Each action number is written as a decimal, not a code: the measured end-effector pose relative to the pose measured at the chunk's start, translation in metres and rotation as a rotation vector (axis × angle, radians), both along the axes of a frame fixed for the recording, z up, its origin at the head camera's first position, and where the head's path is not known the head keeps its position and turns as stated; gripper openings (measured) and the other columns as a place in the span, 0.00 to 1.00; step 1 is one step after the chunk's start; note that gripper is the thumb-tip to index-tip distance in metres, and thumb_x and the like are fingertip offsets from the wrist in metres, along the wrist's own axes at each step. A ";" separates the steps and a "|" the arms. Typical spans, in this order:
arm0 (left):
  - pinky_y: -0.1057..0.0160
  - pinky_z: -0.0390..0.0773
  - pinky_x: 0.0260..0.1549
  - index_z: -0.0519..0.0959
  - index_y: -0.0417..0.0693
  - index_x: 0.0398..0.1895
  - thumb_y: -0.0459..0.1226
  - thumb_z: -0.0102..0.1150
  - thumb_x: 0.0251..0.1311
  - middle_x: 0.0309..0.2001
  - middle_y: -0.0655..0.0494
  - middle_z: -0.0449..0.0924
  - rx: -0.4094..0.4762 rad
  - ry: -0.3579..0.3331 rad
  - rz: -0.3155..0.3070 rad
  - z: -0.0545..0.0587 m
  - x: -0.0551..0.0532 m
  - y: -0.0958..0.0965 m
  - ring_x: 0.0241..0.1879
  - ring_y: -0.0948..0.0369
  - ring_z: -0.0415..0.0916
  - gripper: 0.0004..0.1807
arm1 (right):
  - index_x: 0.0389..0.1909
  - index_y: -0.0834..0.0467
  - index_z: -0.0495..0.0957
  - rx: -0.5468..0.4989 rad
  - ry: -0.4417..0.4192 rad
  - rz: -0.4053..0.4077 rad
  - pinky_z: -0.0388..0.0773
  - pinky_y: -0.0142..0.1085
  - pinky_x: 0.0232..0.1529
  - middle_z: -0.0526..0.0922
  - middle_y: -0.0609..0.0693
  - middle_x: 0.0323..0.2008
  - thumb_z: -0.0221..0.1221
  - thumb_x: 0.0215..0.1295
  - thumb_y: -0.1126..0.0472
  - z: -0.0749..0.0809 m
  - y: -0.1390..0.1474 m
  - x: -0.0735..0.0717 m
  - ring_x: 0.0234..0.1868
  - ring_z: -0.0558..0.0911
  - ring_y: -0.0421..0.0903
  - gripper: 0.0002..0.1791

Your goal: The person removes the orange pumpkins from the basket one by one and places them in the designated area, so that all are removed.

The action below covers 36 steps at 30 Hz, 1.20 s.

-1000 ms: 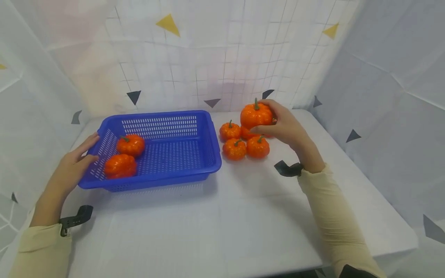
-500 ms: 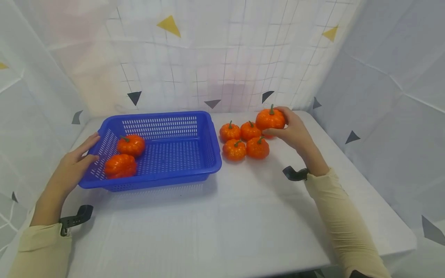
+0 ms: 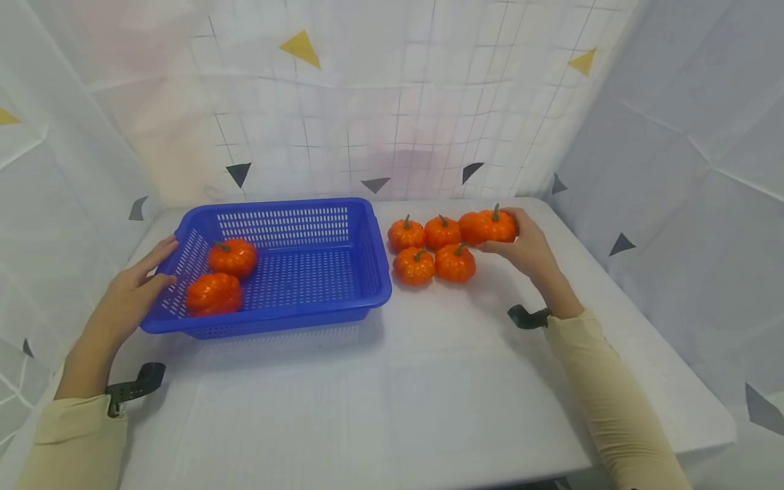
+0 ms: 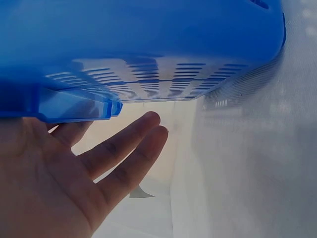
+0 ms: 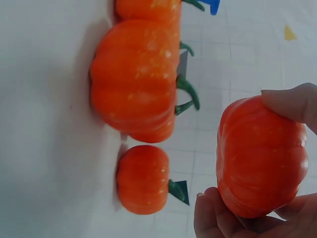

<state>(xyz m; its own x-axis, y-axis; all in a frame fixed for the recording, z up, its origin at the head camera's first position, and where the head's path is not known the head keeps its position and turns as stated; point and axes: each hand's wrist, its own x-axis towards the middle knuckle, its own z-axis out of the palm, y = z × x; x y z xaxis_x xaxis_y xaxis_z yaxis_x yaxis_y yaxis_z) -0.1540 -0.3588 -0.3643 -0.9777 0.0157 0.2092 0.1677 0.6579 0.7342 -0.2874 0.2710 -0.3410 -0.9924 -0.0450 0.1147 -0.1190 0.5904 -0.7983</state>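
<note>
My right hand (image 3: 528, 246) grips an orange pumpkin with a green stem (image 3: 503, 226) at the far right of the pumpkin group. In the right wrist view the thumb (image 5: 292, 101) lies on one side of this held pumpkin (image 5: 260, 158) and the fingers (image 5: 213, 215) on the other. Over at the left, my left hand (image 3: 122, 296) rests at the left rim of a blue plastic basket (image 3: 306, 309), thumb and index finger spread across it. The left wrist view has straight fingers (image 4: 124, 171) beneath the rim. Two pumpkins (image 3: 233, 257) lie inside the basket's left part.
Several more pumpkins (image 3: 414, 266) stand in two rows right of the basket, one partly hidden behind the held one. A white cloth covers the table (image 3: 392, 408). White sheeting (image 3: 404, 82) with coloured triangles closes off the back and sides.
My right hand has carried the pumpkin to the right and lower, beside the far end of the back row, uncovering the pumpkins behind it. The left hand and basket have stayed put.
</note>
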 end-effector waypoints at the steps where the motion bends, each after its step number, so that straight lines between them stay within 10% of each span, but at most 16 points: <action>1: 0.27 0.43 0.70 0.51 0.50 0.85 0.39 0.42 0.81 0.83 0.46 0.42 -0.003 0.000 0.001 0.000 0.000 0.000 0.80 0.40 0.37 0.33 | 0.76 0.59 0.60 -0.002 -0.003 -0.007 0.70 0.58 0.68 0.68 0.59 0.70 0.73 0.62 0.54 -0.003 0.002 -0.002 0.67 0.68 0.59 0.46; 36: 0.24 0.42 0.67 0.50 0.49 0.85 0.39 0.41 0.81 0.83 0.46 0.41 -0.013 -0.014 -0.004 0.000 0.000 0.000 0.79 0.37 0.37 0.33 | 0.75 0.67 0.59 0.209 -0.160 -0.006 0.62 0.62 0.72 0.65 0.69 0.72 0.68 0.66 0.54 -0.042 0.027 -0.025 0.70 0.65 0.67 0.43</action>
